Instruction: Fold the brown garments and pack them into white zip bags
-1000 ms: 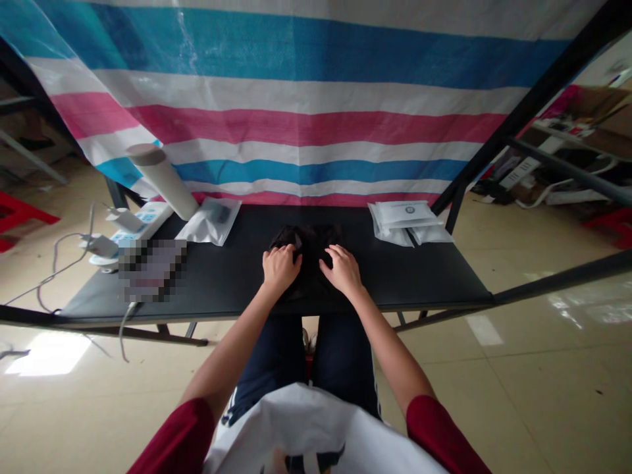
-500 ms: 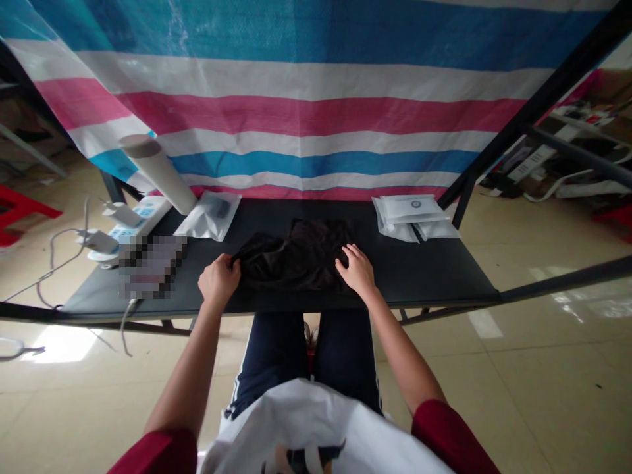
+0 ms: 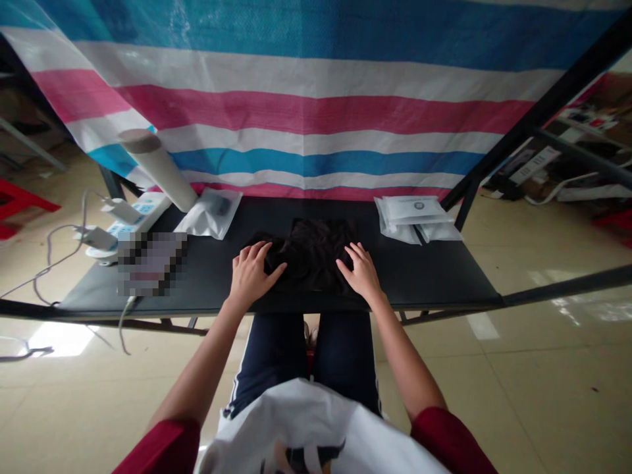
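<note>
Left hand [image 3: 251, 276] down on the dark cloth [image 3: 316, 257], fingers spread, no pinch, the cloth bunched at the near middle of the black table [image 3: 424, 276]. Right hand [image 3: 360, 271] spread too, fingertips resting on the cloth's right side. Further right, white packets [image 3: 412, 210], apart from the cloth. The danger here: one palm slipping, dragging the soft cloth askew, or a loose fold sliding over the table's near edge.
</note>
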`<state>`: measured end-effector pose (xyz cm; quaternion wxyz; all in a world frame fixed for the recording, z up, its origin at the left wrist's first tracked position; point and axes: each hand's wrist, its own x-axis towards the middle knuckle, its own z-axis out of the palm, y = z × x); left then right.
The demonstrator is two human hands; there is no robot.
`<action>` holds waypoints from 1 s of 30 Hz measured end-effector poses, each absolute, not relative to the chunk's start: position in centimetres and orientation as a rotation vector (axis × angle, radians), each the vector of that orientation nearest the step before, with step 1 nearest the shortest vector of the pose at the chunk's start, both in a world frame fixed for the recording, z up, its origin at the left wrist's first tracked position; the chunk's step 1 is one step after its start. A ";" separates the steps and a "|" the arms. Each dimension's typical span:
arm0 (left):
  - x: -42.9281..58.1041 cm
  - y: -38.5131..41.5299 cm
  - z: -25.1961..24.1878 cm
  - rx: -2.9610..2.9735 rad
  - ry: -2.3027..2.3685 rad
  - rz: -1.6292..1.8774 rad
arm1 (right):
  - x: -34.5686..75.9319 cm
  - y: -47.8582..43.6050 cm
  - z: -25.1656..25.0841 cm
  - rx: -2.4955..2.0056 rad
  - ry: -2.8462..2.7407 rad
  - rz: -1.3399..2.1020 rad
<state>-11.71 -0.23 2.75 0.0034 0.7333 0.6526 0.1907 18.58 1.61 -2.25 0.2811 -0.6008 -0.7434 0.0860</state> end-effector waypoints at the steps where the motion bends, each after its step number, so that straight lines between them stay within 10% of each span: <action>1: -11.7 -0.4 2.3 2.320 2.027 0.563 | 18.9 1.4 -2.2 -1.611 -2.000 0.244; 21: -13.2 -1.1 -1.4 2.359 1.985 0.417 | 20.8 -0.2 -3.0 -1.592 -1.965 0.284; 30: -13.5 -1.5 -0.7 2.120 2.128 0.869 | 21.1 0.0 -3.4 -1.546 -1.723 0.369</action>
